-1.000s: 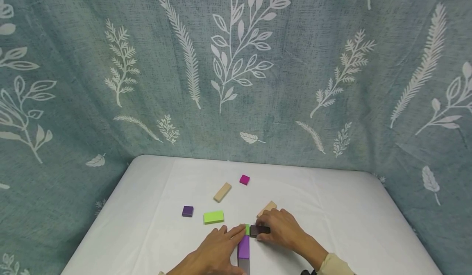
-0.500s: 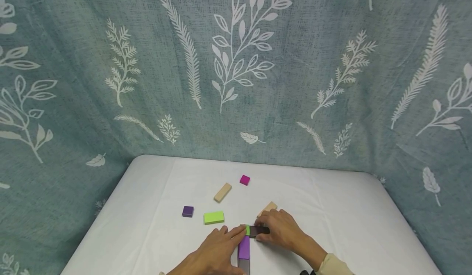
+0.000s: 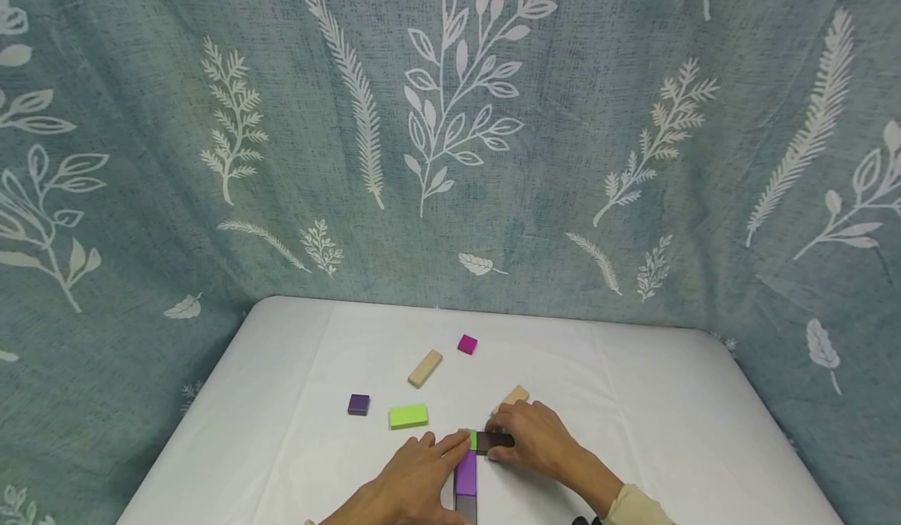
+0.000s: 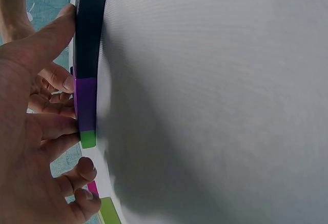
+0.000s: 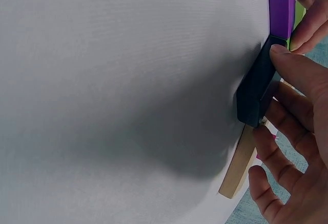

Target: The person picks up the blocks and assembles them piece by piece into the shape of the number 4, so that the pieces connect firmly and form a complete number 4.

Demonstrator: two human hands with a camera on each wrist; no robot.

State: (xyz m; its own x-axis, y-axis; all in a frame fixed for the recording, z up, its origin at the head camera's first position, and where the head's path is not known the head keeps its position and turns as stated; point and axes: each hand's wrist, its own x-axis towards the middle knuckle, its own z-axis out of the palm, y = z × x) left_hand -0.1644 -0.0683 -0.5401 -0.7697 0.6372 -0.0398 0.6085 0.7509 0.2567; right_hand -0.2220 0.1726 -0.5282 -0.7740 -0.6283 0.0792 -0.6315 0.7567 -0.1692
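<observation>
A row of blocks runs away from the person: a dark grey block, a purple block and a green block at the far end. My left hand lies along the row's left side, extended fingertips on the green block and thumb by the grey one. On the other side, my right hand pinches a black block between thumb and fingers. That block lies crosswise, its left end against the green block. The right hand's fingers partly cover its right end.
Beyond the right hand lies a wooden block, partly hidden. Farther out on the white table are another wooden block, a magenta block, a lime block and a dark purple block. A patterned cloth hangs behind.
The black block and right fingertips have shifted slightly left, closing the thin gap to the green block. During the last half second nothing visibly moves. The left hand keeps its place.
</observation>
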